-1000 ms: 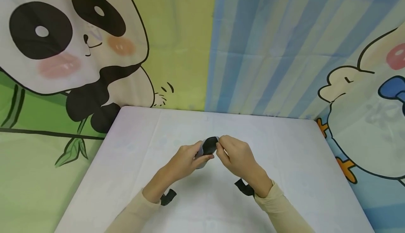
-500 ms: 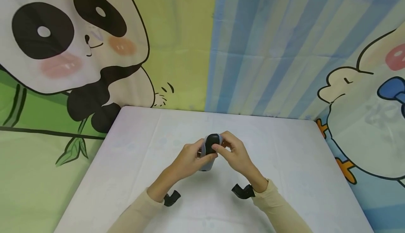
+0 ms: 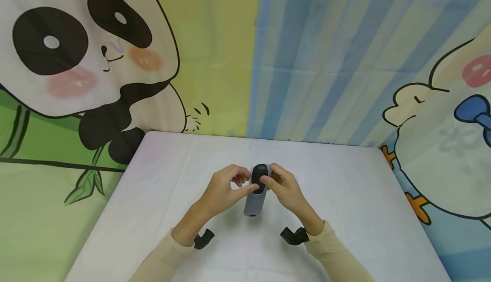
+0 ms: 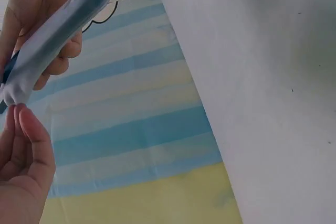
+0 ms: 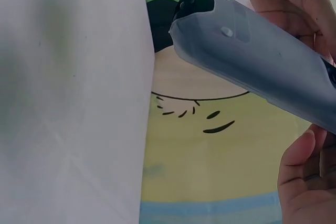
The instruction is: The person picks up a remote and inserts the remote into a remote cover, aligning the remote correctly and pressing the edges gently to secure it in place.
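Between the hands, above the white table, stands a long handheld device with a black oval face near its top and a greyish translucent cover. Its exact kind is unclear. My right hand holds the upper right side, thumb on the black face and fingers behind. From the left, my left hand touches the device with its thumb low on the black face; its curled fingertips meet the left edge. In the left wrist view, these fingertips touch the cover's end. The right wrist view shows the cover's long back and a dark opening at one end.
A white table lies beneath both hands. Behind it hang cloths with a panda, blue stripes and another cartoon figure. Black straps stick out at both wrists.
The device has turned more upright, and its lower body now shows. My left hand has loosened its grip around the body, its fingers moving to the edge. My right thumb has come onto the black face.
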Demonstrator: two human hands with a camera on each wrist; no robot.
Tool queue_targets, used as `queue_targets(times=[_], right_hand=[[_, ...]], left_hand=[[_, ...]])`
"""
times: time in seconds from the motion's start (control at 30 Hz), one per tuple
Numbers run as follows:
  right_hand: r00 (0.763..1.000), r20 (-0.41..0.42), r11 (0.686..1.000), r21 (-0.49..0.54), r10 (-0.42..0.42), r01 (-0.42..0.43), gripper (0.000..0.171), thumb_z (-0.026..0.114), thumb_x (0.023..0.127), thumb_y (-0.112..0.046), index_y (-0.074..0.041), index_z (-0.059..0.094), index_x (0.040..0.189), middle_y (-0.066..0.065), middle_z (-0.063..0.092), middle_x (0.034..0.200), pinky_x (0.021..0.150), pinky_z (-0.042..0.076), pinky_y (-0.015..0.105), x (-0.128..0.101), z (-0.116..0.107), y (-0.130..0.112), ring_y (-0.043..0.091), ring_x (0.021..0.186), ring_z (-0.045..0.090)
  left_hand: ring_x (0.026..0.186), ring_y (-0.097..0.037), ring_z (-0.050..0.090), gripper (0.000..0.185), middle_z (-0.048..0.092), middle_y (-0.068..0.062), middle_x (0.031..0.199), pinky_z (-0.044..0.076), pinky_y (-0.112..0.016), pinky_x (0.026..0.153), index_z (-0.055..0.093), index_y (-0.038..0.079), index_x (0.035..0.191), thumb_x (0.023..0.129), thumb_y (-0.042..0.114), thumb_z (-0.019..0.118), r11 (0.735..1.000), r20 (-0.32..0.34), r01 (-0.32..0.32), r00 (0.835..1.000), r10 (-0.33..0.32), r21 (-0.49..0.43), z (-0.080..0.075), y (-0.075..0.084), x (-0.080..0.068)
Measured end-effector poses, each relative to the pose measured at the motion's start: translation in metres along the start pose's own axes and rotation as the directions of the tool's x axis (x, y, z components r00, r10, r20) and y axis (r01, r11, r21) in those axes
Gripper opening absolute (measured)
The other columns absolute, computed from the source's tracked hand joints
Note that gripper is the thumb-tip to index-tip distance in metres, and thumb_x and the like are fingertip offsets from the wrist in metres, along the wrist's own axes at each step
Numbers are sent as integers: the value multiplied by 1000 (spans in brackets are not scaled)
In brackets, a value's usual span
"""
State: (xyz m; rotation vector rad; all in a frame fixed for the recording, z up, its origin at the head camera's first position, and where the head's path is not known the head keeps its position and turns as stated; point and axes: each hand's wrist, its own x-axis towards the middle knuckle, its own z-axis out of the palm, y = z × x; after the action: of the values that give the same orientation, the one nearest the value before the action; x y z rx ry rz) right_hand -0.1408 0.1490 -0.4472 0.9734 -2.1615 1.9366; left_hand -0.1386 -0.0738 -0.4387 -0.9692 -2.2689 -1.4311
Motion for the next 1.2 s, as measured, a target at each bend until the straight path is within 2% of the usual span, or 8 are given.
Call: queue_targets(times=[0.1, 0.3, 0.47, 0.57, 0.67, 0.8, 1.07, 1.2], right_hand=[[1000, 13, 998, 67, 15, -16, 12, 58, 101, -3, 4, 61, 111, 4, 63, 94, 66, 51, 31, -1, -1, 3, 20, 74, 58], [994, 106, 973, 230, 11, -36, 23, 59, 102, -17, 6, 59, 108, 4, 61, 96, 75, 53, 29, -2, -1, 6, 15, 84, 60], [992, 128, 961, 274, -3, -32, 32, 59, 102, -23, 8, 58, 109, 3, 65, 99, 80, 54, 30, 0, -4, 6, 15, 91, 63], [990, 141, 963, 266, 3, -41, 32, 59, 103, -23, 9, 57, 109, 3, 64, 98, 79, 53, 30, 1, -6, 5, 15, 89, 62], [985, 171, 972, 226, 19, -58, 26, 58, 103, -19, 7, 58, 109, 4, 61, 95, 75, 52, 29, 1, -7, 5, 15, 84, 59], [981, 193, 985, 161, 29, -61, 17, 58, 103, -13, 3, 60, 110, 6, 59, 92, 69, 51, 29, -1, -8, 7, 17, 77, 56], [957, 291, 998, 53, 2, -18, 6, 61, 99, -2, -3, 61, 105, 8, 60, 95, 67, 53, 30, 6, -3, -14, 21, 75, 58], [948, 316, 999, -19, -41, 49, 13, 65, 91, 11, 1, 60, 99, 7, 58, 89, 64, 52, 28, 11, 4, -38, 13, 74, 55]], left_hand=[[80, -15, 64, 28, 65, 1, 93, 57, -27, 71, 67, 8, 101, 84, 22, 84, 967, 101, 166, 984, -148, -196, 0, -2, 1], [82, -30, 67, 19, 66, -11, 93, 58, -34, 75, 69, 3, 100, 89, 14, 78, 788, 299, 390, 915, -272, -476, -4, -8, -2], [77, -30, 66, 7, 68, -10, 91, 58, -39, 70, 71, 3, 97, 93, 9, 72, 809, 277, 317, 940, -199, -494, -7, -12, 1], [75, -18, 64, 2, 66, -2, 89, 57, -33, 70, 69, 6, 96, 95, 6, 70, 901, 222, 229, 963, -154, -369, -9, -11, 3], [74, -11, 60, 7, 63, 3, 85, 54, -25, 68, 64, 7, 92, 91, 5, 71, 1000, 181, -14, 983, 18, -21, -10, -6, 6], [70, -9, 56, 13, 62, 2, 79, 49, -20, 62, 65, 6, 88, 85, 8, 77, 873, 195, -317, 946, 261, 371, -10, 2, 11], [60, -5, 42, 12, 49, 8, 70, 36, -17, 51, 60, 12, 80, 91, 9, 62, 870, 129, -276, 961, 244, 409, -18, -2, 11], [60, -9, 38, 15, 41, 6, 69, 32, -19, 51, 52, 12, 76, 91, 11, 53, 836, 56, -306, 947, 316, 455, -24, 3, 11]])
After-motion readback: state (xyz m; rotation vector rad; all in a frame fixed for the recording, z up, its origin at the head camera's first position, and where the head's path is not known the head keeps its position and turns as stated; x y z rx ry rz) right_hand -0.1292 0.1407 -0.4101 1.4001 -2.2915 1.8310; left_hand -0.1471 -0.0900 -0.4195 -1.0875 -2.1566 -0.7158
